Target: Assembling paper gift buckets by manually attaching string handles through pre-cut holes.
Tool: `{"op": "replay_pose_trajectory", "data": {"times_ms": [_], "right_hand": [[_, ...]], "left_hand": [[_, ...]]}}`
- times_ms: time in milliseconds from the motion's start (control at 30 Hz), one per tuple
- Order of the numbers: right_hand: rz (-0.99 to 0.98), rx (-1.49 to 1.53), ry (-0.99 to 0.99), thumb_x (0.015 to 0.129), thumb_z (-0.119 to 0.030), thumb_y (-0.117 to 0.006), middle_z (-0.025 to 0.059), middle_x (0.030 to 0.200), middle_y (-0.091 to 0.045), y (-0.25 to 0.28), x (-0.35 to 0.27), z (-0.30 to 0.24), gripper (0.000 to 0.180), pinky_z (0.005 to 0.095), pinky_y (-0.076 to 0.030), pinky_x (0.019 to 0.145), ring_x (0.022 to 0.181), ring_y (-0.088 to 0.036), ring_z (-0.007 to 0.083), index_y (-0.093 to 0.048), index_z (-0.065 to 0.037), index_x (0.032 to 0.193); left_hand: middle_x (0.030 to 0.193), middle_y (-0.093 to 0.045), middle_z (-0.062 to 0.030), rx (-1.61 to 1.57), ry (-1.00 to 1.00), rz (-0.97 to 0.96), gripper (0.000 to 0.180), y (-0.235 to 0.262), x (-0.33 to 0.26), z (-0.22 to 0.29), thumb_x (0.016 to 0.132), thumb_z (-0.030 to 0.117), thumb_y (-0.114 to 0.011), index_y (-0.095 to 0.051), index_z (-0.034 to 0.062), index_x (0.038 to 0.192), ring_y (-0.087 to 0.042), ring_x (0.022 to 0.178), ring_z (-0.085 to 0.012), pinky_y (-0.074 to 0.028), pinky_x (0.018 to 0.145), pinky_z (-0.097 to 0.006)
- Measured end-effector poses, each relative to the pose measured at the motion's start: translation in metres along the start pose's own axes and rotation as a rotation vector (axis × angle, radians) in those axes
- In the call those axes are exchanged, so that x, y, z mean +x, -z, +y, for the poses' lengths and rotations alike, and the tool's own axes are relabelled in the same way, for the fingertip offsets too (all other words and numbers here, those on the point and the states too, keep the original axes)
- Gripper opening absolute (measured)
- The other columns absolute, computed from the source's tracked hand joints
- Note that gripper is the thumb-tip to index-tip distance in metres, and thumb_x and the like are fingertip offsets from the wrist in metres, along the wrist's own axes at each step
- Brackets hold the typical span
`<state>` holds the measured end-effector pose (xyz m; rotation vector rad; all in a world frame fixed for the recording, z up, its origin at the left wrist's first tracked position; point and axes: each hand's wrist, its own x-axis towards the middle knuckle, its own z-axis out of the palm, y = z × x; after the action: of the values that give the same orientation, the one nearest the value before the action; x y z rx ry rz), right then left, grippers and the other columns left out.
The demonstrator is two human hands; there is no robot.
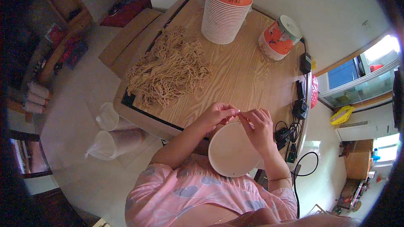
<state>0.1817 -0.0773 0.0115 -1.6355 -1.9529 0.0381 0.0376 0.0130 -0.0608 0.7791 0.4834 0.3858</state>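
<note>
We saw both hands meet at the far rim of a white tub [234,151], which sat low in front of the pink patterned top [185,189], at the near edge of the counter [235,80]. Its mouth was turned up toward us, and we noticed a small dark dot just inside its near rim. The left hand [216,116] had its thumb and fingertips drawn together above that far rim, and the right hand [257,127] had its own pinched close beside them; whatever lay between the fingertips was too small for us to make out.

On the left part of the counter we saw a loose, tangled heap of tan cords [168,69]. Farther off stood a tall stack of orange and white tubs [226,14], and to its right a shorter stack [277,40], mouth down. Along the right edge we found black adapters [299,109] and coiled cables [287,133]. Beyond the counter's left side was a cardboard box [126,44], and nearer, on the pale floor [71,117], lay clear plastic bags [107,145].
</note>
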Motion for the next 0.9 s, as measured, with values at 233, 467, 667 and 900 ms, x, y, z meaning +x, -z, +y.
{"op": "replay_pose_trajectory", "data": {"times_ms": [233, 467, 667, 900], "right_hand": [[-0.065, -0.016, -0.022, 0.076, -0.008, -0.061, 0.0069, 0.08, -0.058, 0.002, -0.005, -0.003, 0.016, 0.0372, -0.042, 0.074, 0.077, -0.056, 0.0248, -0.062, -0.006, 0.092], [-0.099, 0.001, -0.037, 0.076, -0.007, -0.061, 0.008, 0.083, -0.058, 0.002, -0.007, -0.002, 0.016, 0.0378, -0.042, 0.077, 0.081, -0.057, 0.0262, -0.06, -0.005, 0.092], [-0.112, 0.128, -0.165, 0.079, -0.004, -0.058, 0.0111, 0.081, -0.061, 0.007, 0.0, -0.001, 0.019, 0.0339, -0.045, 0.07, 0.076, -0.059, 0.0273, -0.062, -0.002, 0.097], [-0.254, 0.453, -0.352, 0.081, -0.006, -0.06, 0.0096, 0.082, -0.064, -0.002, 0.01, 0.018, 0.011, 0.0278, -0.045, 0.064, 0.075, -0.061, 0.0181, -0.064, 0.0, 0.089]], "left_hand": [[0.065, -0.054, 0.0038, 0.021, -0.02, 0.039, 0.018, 0.006, 0.003, -0.006, 0.083, 0.02, -0.063, -0.065, 0.0028, 0.089, -0.045, 0.054, -0.003, -0.035, 0.048, -0.017], [0.076, -0.064, 0.0012, 0.206, -0.077, 0.063, 0.018, 0.008, 0.005, -0.007, 0.081, 0.017, -0.066, -0.066, 0.0036, 0.094, -0.053, 0.063, -0.0034, -0.042, 0.055, -0.019], [0.074, -0.063, 0.0007, 0.27, -0.202, 0.109, 0.013, 0.003, 0.004, -0.006, 0.079, 0.012, -0.067, -0.066, 0.0028, 0.088, -0.056, 0.067, -0.0043, -0.046, 0.061, -0.021], [0.07, -0.063, 0.0001, 0.571, -0.331, 0.232, 0.012, 0.001, -0.002, -0.004, 0.078, 0.012, -0.068, -0.066, 0.0035, 0.085, -0.054, 0.062, -0.0042, -0.045, 0.056, -0.021]]}}
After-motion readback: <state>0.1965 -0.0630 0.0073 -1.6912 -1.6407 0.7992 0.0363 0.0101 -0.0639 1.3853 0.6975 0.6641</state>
